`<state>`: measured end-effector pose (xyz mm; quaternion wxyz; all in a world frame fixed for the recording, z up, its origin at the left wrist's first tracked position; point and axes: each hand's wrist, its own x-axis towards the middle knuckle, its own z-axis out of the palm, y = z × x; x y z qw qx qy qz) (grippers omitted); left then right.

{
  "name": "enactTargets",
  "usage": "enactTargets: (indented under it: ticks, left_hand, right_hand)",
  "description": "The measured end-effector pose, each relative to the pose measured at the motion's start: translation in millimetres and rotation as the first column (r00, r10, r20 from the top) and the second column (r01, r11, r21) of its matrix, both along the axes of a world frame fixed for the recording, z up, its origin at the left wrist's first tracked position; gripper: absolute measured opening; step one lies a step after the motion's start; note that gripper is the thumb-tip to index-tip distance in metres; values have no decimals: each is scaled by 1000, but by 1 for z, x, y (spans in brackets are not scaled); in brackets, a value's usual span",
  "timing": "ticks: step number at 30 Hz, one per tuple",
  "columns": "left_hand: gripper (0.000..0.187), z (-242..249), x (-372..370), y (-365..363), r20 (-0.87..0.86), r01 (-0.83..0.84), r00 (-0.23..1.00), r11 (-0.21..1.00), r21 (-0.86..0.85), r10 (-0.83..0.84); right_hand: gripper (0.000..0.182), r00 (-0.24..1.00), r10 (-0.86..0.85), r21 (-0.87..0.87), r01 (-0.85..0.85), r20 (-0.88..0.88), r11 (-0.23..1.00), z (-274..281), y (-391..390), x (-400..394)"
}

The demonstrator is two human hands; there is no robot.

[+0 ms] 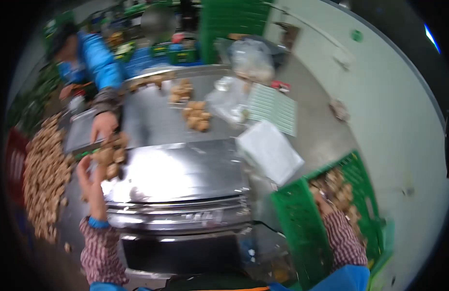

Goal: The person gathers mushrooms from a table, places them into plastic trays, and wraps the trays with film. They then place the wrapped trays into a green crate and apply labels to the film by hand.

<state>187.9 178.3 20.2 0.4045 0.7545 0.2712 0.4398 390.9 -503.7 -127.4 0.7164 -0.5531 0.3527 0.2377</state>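
Observation:
My left hand (92, 182) is raised at the left end of the shiny metal surface (181, 169), its thumb and fingers around the near left side of a cluster of brown roundish produce (108, 157). Blur hides what kind of produce it is. From the far side, a co-worker's hand (104, 125) reaches down to the same cluster. My right hand (324, 204) is inside the green crate (302, 233) at the lower right, against more brown pieces (338, 186). Its fingers are blurred and partly hidden.
Loose brown produce (47, 174) is heaped at the left. Two small clusters (196, 116) (181, 90) sit on the metal table beyond. Clear plastic bags (229, 99), a pale green sheet (273, 107) and a white packet (269, 151) lie right of them. A pale wall (379, 121) bounds the right.

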Motion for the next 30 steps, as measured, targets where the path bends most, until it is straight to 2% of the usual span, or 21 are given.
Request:
enactTargets:
  ticks: [3,4,6,8,9,10,11,12,13,15,16,17,18,19,20,22,24,26,28,29,30]
  left_hand:
    - [47,12,9,21,-207,15,977,941,339,59]
    - [48,-7,19,46,-239,27,967,898,439,88]
    - [62,-11,43,52,-436,73,888,895,441,143]
    - [76,-20,54,60,-665,203,745,933,296,49]
    - [79,-18,54,58,-725,262,685,901,344,78]
    - [82,-19,52,57,-781,329,615,864,381,110]
    - [83,-22,50,62,-785,390,616,839,378,68]
    - [84,-17,46,58,-821,475,570,800,366,36]
    - [82,-21,45,55,-800,528,600,744,410,14]
    - [79,-26,43,35,-786,620,615,650,438,-57]
    - [76,-30,43,23,-760,666,632,609,432,-153]
    - [75,-29,44,8,-760,714,616,554,427,-208]
    - [74,-26,46,-10,-759,759,596,496,423,-264]
    - [74,-24,48,-24,-752,794,577,435,425,-319]
    - [73,-24,51,-38,-743,823,556,373,429,-371]
    - [75,-25,56,-57,-721,845,533,313,433,-442]
    - [77,-19,56,-67,-740,869,494,231,437,-456]
    - [79,-10,47,-68,-757,879,476,242,411,-447]
    - [80,-4,25,-63,-661,793,609,360,492,-439]
    - [80,10,0,-62,-612,770,634,460,443,-473]
    - [68,19,-30,-61,-578,682,711,594,427,-401]
  right_hand:
    - [41,992,123,4,-123,-9,992,15,35,13]
    - [40,988,153,-8,-154,-34,988,38,42,10]
    - [39,981,166,-113,-177,-100,978,83,46,-5]
    - [33,982,148,-309,-177,-115,934,100,25,-11]
    - [28,986,132,-420,-162,-100,893,98,11,-5]
    - [28,986,144,-422,-165,-81,891,111,15,-6]
    - [32,931,298,-612,-112,211,783,134,25,-22]
    - [36,770,472,-752,17,430,659,149,38,-38]
    - [36,775,468,-759,24,426,651,161,54,-51]
    - [30,562,671,-809,-3,484,587,191,90,-75]
    - [25,558,680,-819,-2,475,574,190,113,-81]
    - [21,442,733,-835,68,516,547,194,148,-93]
    - [25,403,837,-923,63,371,379,194,173,-98]
    - [26,230,875,-904,88,427,418,200,214,-106]
    - [25,110,937,-940,118,333,320,199,241,-108]
    - [25,-21,936,-927,132,352,352,180,290,-108]
    - [26,-68,896,-899,-6,438,439,170,336,-109]
    - [26,-72,886,-886,47,458,462,148,364,-103]
    - [27,-86,873,-871,79,479,485,136,369,-102]
    - [24,21,889,-886,98,457,453,128,353,-100]
    - [22,129,897,-905,109,423,412,119,335,-102]
